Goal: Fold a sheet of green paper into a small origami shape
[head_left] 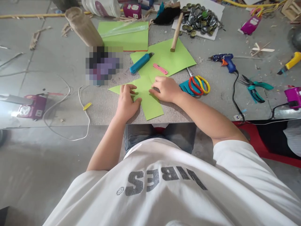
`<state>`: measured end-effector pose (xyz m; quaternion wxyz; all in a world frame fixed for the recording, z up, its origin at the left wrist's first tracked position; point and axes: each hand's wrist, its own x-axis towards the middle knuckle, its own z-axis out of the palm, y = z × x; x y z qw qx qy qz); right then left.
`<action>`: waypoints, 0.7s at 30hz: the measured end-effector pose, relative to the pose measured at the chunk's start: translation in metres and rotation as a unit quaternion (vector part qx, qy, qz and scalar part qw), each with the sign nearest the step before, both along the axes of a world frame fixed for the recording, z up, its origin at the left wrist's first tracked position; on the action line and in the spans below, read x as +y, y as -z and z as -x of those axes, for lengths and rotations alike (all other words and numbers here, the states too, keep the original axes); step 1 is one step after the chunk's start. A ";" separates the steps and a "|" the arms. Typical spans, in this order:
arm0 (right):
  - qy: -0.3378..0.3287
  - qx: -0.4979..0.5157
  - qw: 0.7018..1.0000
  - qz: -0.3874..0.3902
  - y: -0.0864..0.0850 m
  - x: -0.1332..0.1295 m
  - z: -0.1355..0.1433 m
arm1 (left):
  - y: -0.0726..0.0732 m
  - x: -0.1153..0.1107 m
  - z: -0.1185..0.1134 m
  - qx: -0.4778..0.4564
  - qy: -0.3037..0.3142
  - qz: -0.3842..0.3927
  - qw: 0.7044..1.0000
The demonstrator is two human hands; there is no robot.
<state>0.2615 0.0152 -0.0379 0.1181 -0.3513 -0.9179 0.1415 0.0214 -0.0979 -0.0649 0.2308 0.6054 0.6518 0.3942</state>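
Note:
A light green paper piece [152,108] lies between my hands near the table's front edge, with a pointed end to the left and a strip towards me. My left hand [127,103] rests at its left part, thumb apart from the bent fingers. On the upper right part, my right hand [166,88] has its fingers curled in, thumb and fingertips pinched at the paper. Just beyond lie a teal utility knife [140,63] and a small pink folding knife [160,68], over another green sheet [180,62]. Scissors [198,85] with red and yellow handles are right of my right hand.
A wooden stick [176,33] and a heap of bottle caps [199,19] lie at the back. To the right are a blue glue gun [224,59] and teal-handled pliers [255,88]. A wooden cylinder [83,26] stands back left; a white cable [88,122] hangs over the edge.

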 end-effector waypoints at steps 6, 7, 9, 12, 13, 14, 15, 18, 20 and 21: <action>-0.249 0.014 0.967 -0.055 -0.011 -0.044 0.008 | -0.002 0.001 0.004 0.007 -0.015 0.001 1.000; -0.279 0.008 0.958 -0.071 -0.013 -0.055 0.011 | -0.003 0.001 0.004 0.006 -0.017 0.001 1.000; -0.334 -0.026 0.936 -0.108 -0.016 -0.074 0.017 | -0.004 0.001 0.003 0.001 -0.017 0.006 1.000; -0.353 -0.049 0.921 -0.155 -0.014 -0.085 0.022 | -0.005 0.001 0.002 -0.007 -0.021 0.010 1.000; -0.349 -0.046 0.922 -0.163 -0.012 -0.085 0.023 | -0.005 0.001 0.002 -0.008 -0.025 0.011 1.000; -0.343 -0.038 0.923 -0.169 -0.011 -0.083 0.023 | -0.005 0.001 0.001 -0.009 -0.030 0.011 0.999; -0.336 -0.030 0.925 -0.174 -0.009 -0.082 0.024 | -0.005 0.001 0.001 -0.010 -0.034 0.011 0.999; -0.321 -0.021 0.929 -0.184 -0.007 -0.081 0.024 | -0.003 0.002 0.002 -0.014 -0.040 0.011 0.999; -0.319 -0.035 0.931 -0.177 -0.009 -0.084 0.026 | -0.002 0.003 0.003 -0.018 -0.040 0.007 0.999; -0.313 -0.050 0.934 -0.167 -0.011 -0.086 0.027 | -0.001 0.003 0.004 -0.019 -0.039 0.003 0.999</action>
